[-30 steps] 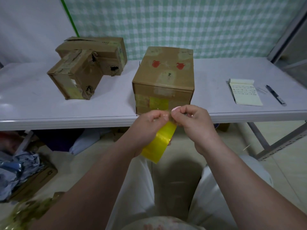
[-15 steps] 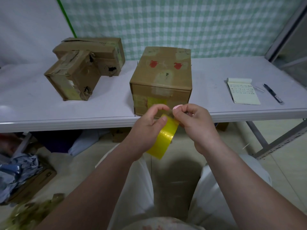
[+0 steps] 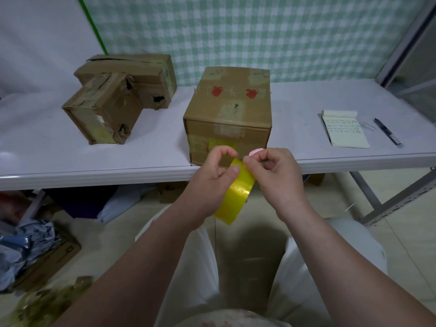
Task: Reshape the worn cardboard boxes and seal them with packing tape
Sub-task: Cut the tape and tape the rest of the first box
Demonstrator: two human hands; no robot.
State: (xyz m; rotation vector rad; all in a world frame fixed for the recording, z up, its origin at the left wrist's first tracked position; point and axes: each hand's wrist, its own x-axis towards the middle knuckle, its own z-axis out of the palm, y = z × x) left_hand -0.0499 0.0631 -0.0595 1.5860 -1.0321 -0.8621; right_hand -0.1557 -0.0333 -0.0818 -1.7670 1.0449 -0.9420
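Observation:
A yellow roll of packing tape (image 3: 237, 194) hangs below the table's front edge, gripped from the left by my left hand (image 3: 212, 180). My right hand (image 3: 276, 178) pinches at the top of the roll with its fingertips. Just behind both hands stands a closed cardboard box (image 3: 227, 112) with red marks and old tape patches on top. Two more worn boxes sit at the back left: a torn small box (image 3: 103, 114) in front and a long box (image 3: 132, 74) behind it with a hole in its side.
The white table (image 3: 59, 152) runs across the view. A notepad (image 3: 343, 131) and a black pen (image 3: 388, 131) lie at its right. Crumpled plastic and cardboard (image 3: 28, 251) lie on the floor at lower left. A metal table leg (image 3: 396, 199) slants at right.
The tape roll has turned a little in my hands and my left index finger has lifted into an arch above it. The hands stay in front of the middle box.

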